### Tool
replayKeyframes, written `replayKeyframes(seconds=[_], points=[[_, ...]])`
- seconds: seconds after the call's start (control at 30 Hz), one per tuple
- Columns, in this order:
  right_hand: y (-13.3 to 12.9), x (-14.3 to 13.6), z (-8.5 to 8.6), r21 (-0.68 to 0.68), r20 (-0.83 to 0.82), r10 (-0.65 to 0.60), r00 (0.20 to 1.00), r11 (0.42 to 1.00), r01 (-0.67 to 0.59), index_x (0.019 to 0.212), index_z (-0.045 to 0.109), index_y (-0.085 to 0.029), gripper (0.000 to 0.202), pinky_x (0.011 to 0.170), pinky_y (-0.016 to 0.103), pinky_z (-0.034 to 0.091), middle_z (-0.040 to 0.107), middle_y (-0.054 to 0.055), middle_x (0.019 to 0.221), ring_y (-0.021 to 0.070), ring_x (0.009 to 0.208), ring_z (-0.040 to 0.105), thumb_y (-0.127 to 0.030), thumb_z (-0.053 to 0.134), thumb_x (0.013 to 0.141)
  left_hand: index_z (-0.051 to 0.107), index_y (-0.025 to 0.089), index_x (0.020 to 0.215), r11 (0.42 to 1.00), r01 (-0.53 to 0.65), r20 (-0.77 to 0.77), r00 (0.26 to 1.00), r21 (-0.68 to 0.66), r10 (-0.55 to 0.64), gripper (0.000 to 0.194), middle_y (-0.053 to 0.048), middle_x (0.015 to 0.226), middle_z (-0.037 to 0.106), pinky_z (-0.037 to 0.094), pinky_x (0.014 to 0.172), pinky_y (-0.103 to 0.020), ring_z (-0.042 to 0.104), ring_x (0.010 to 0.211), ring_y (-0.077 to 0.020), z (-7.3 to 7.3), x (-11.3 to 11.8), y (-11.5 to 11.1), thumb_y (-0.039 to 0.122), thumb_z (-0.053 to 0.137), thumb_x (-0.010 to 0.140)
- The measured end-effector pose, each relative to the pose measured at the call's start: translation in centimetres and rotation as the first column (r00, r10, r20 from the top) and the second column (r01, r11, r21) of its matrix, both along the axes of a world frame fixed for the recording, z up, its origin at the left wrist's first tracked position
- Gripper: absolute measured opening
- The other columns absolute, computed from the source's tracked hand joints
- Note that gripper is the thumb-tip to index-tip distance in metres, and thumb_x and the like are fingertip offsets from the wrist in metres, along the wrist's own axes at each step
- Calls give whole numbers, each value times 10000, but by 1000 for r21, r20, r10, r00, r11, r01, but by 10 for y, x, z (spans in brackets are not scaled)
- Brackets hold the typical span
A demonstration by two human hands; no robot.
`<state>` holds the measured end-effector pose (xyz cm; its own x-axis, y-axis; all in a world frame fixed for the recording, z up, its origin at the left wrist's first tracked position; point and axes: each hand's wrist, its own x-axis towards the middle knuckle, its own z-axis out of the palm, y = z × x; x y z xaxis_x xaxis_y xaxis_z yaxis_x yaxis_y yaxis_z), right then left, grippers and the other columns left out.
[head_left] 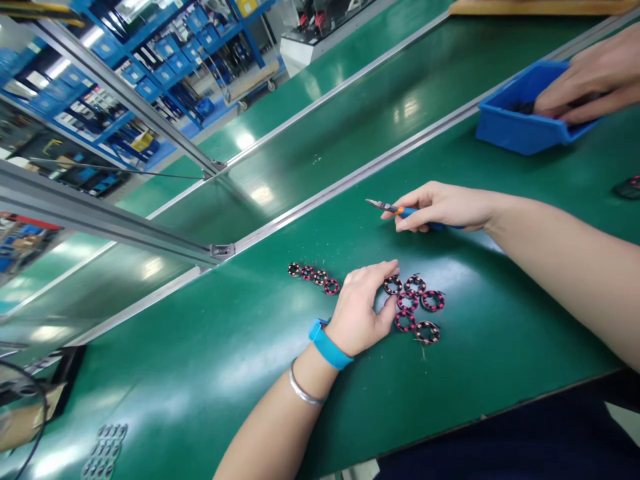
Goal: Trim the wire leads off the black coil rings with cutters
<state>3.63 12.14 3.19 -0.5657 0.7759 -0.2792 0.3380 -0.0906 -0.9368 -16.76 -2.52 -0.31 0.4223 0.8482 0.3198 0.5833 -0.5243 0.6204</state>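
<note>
My right hand (445,208) is closed around a pair of pliers (407,212) with blue and orange handles, held above the table with the jaws pointing left. My left hand (363,303) rests on the table, thumb and fingertips about a small wound stator ring (393,285). Just right of it lie several more stator rings (433,301), black with pink-red or copper windings and short wire ends. Left of that hand, a short slanting row of similar stators (320,277) lies on the table.
Another person's hand (590,80) reaches into a blue bin (525,127) of dark parts at upper right. A metal rail (350,177) and an upright post (100,207) border the green table (210,347). Small metallic parts (106,450) lie at lower left.
</note>
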Motion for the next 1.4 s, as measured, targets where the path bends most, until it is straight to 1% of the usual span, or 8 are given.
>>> replayKeyframes(seconds=[0.1,0.2,0.37,0.6,0.87,1.07,1.27,1.4], points=[[-5,-4,-1,-3,27,27,999,1000,-27,940,766,-205,396,530,276,387,640,-22,661,110,569,510,-400,829,602,589,162,1199,984,-176,116,978,-9,176,381,-98,992,722,580,852,-394,691,922,-221,-3,0,-1,185,653,824],[-14,-10,-2,-4,10,100,995,995,-100,922,726,-219,374,638,302,467,698,-2,778,162,723,618,-419,826,623,643,160,968,926,-347,310,873,-150,377,271,-21,801,632,543,567,-234,618,621,-114,-1,0,-2,261,760,746],[-30,-21,1,26,-55,258,964,966,-257,927,648,-192,365,820,349,519,713,42,965,183,869,658,-363,810,648,565,172,768,821,-317,446,718,-474,535,396,49,676,559,376,370,-137,486,438,-32,4,2,-1,336,877,589],[-54,-43,4,113,-62,307,950,948,-299,820,570,-191,276,688,331,510,672,19,807,172,740,623,-322,759,668,498,202,734,811,-279,451,716,-515,533,373,76,550,535,405,387,-138,503,440,-54,4,7,-3,318,834,623],[-44,-35,3,205,-161,35,986,979,-1,799,559,-205,260,643,304,452,610,-23,681,137,630,556,-265,766,654,496,201,728,862,-328,483,724,-387,492,375,46,668,587,494,452,-149,582,511,-67,6,5,-6,267,850,623],[-65,-50,12,214,-100,184,978,964,-160,737,552,-199,181,613,289,445,631,-14,712,139,653,573,-277,706,684,469,202,706,891,-300,506,741,-340,442,367,55,651,582,495,467,-148,585,507,-63,7,8,-8,229,832,652],[-50,-38,8,259,-166,-92,982,956,134,711,530,-223,238,632,308,421,576,-27,660,135,623,504,-308,744,655,489,202,704,867,-298,459,753,-400,471,392,46,626,605,505,469,-166,593,510,-79,10,10,-13,274,866,620],[-43,-21,10,120,-91,84,992,990,-73,745,566,-224,281,691,340,457,645,3,741,177,710,575,-375,784,654,500,203,733,824,-297,462,713,-484,528,405,42,598,625,504,470,-176,614,507,-93,13,10,-13,279,872,592]])
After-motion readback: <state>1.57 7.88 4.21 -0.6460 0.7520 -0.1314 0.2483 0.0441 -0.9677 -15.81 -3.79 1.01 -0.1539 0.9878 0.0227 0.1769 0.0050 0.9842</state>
